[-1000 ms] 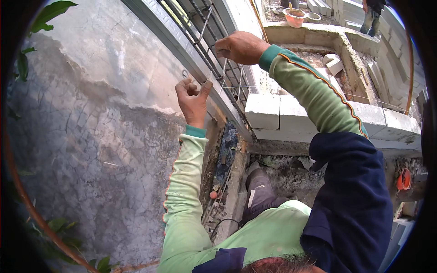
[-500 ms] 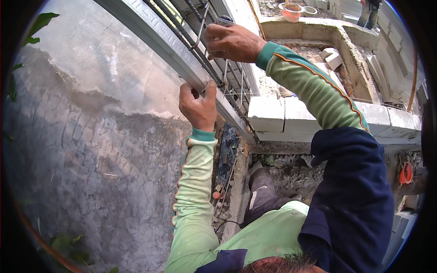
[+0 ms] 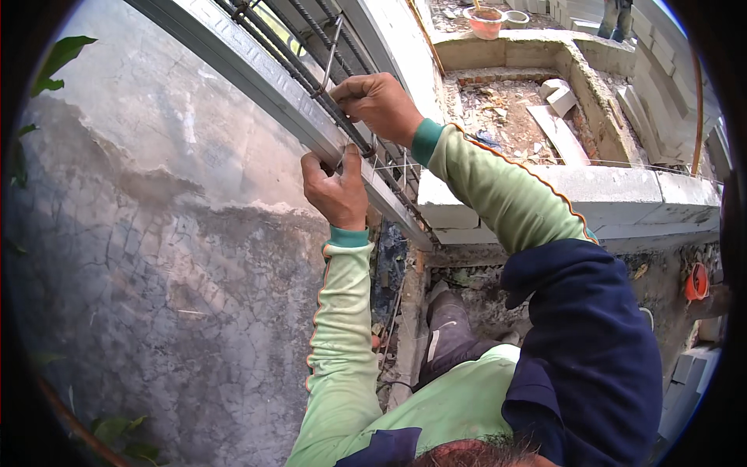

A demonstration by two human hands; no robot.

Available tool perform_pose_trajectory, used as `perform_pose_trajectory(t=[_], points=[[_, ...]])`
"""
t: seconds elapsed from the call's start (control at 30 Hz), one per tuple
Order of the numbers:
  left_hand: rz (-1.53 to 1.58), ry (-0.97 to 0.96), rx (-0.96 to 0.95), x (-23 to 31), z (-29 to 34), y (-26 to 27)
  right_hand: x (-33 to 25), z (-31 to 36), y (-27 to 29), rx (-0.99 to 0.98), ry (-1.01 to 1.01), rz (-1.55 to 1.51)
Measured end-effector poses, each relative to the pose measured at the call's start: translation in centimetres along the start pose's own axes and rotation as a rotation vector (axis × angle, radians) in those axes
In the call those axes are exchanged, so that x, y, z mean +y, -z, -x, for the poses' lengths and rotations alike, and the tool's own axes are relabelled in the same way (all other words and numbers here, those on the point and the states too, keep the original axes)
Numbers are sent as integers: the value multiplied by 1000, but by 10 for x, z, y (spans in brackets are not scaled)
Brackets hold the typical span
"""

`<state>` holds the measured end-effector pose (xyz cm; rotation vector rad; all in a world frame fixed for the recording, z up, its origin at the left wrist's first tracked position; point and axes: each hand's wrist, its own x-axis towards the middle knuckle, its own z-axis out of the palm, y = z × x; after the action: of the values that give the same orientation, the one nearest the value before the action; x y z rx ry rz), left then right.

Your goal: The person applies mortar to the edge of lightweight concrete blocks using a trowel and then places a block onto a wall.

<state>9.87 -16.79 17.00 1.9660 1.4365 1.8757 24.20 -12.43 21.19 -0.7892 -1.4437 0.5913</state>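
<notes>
A long grey metal channel (image 3: 261,93) runs diagonally from the upper left down to the block wall. Beside it stands a cage of dark ribbed steel bars (image 3: 299,74) with bent wire stirrups. My left hand (image 3: 336,191) grips the channel's near edge, thumb on its face and fingers curled at its side. Just above, my right hand (image 3: 381,107) reaches across the bars with fingers bent together against a stirrup. What sits between those fingertips is hidden. A thin string (image 3: 436,165) stretches rightward from near the bars.
A cracked grey cement wall (image 3: 194,311) fills the left side. White blocks (image 3: 545,191) form a low wall at right, with rubble and a board (image 3: 559,134) behind it. An orange-rimmed bucket (image 3: 485,23) stands far back, near a person's legs (image 3: 615,19). An orange container (image 3: 696,282) is far right.
My right hand has come down and nearer my left hand, its fingers now lower on the bars. A dark rounded thing beside it earlier no longer shows. My left hand stays on the channel.
</notes>
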Motion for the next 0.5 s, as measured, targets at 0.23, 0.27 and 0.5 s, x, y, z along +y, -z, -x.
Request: perform_pose_trajectory(t=[0.23, 0.27, 0.5], points=[[6, 5, -2, -1, 0, 2, -15, -3, -7, 145, -171, -277], [1, 1, 0, 0, -1, 1, -13, -3, -9, 149, -169, -276], [-9, 1, -2, -1, -1, 1, -15, 12, -24, 384, -188, -503]])
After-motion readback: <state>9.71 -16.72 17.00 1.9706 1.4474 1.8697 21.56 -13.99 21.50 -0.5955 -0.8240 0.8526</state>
